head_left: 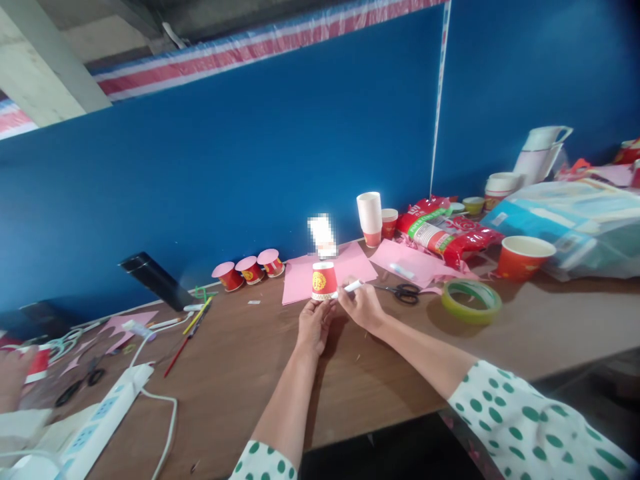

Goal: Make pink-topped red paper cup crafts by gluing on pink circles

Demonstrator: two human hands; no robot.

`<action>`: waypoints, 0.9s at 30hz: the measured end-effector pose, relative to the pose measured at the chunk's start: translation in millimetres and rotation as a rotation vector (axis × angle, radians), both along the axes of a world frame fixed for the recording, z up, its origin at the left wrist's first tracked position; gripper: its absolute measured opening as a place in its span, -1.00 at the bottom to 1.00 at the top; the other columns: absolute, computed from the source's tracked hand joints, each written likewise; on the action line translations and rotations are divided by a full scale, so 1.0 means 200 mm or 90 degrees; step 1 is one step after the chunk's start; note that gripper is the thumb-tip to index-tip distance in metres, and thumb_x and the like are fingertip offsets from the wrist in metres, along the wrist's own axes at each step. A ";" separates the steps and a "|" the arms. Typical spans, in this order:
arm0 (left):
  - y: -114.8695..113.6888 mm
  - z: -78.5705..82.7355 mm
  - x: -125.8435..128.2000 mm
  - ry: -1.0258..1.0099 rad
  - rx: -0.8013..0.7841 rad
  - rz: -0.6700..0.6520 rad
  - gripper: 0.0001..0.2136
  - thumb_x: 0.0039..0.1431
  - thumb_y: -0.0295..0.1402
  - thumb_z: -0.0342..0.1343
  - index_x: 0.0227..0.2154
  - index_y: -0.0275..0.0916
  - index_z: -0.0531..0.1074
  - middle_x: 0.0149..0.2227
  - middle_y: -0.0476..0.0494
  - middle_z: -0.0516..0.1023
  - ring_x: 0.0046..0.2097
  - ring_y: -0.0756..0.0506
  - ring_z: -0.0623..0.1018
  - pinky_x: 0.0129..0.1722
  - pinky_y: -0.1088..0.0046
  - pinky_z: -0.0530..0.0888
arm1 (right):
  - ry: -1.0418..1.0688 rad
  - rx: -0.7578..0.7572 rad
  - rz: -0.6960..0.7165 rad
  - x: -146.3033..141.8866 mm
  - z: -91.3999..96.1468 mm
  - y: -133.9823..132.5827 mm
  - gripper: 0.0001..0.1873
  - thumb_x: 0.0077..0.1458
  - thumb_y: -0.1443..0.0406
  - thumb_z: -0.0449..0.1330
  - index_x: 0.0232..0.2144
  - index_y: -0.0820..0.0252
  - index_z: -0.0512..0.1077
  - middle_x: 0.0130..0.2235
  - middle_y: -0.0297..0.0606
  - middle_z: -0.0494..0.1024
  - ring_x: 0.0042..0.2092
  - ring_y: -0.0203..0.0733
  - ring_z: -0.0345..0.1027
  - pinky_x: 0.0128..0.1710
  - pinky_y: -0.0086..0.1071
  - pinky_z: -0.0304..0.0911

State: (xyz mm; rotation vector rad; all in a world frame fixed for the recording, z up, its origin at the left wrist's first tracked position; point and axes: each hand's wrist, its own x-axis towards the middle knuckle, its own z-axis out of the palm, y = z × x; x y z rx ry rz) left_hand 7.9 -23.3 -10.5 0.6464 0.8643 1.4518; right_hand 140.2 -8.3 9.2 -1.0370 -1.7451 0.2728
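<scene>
An upside-down red paper cup [324, 279] with a yellow emblem stands on the table in front of me. The fingers of my left hand [314, 328] are closed on its lower rim. In my right hand [364, 308] is a slim white pen [354, 287], gripped between thumb and fingers. The pen's front end points left, at the cup's lower edge; whether it touches, I cannot tell. Pink paper sheets [299, 277] lie behind the cup. Black-handled scissors [407, 293] rest just right of my right hand.
Several red cups with pink discs on top [251, 270] stand left along the blue partition [240, 153]. At right are stacked cups [369, 217], a red packet [445, 230], green-yellow tape [471, 301] and an orange cup [525, 260]. A power strip [107, 427] and another person's hand [13, 377] are left.
</scene>
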 end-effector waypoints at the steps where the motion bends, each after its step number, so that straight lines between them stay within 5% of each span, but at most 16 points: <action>1: 0.00 0.00 0.00 0.000 0.000 0.001 -0.79 -0.13 -0.52 0.27 -0.37 -0.36 0.43 -0.37 -0.16 0.58 -0.31 0.02 0.57 -0.24 0.58 0.45 | 0.001 0.000 0.000 0.00 0.00 0.00 -0.87 0.12 0.29 0.02 -0.46 0.17 0.29 -0.58 -0.35 0.44 -0.53 -0.28 0.34 -0.49 -0.49 0.15; 27: 0.01 -0.01 -0.01 0.001 -0.008 0.004 -0.84 -0.11 -0.49 0.26 -0.41 -0.36 0.43 -0.39 -0.16 0.57 -0.33 0.04 0.56 -0.26 0.61 0.46 | -0.001 0.013 -0.007 0.00 -0.02 0.01 -0.85 0.12 0.29 0.01 -0.46 0.18 0.31 -0.58 -0.34 0.43 -0.52 -0.28 0.33 -0.46 -0.48 0.14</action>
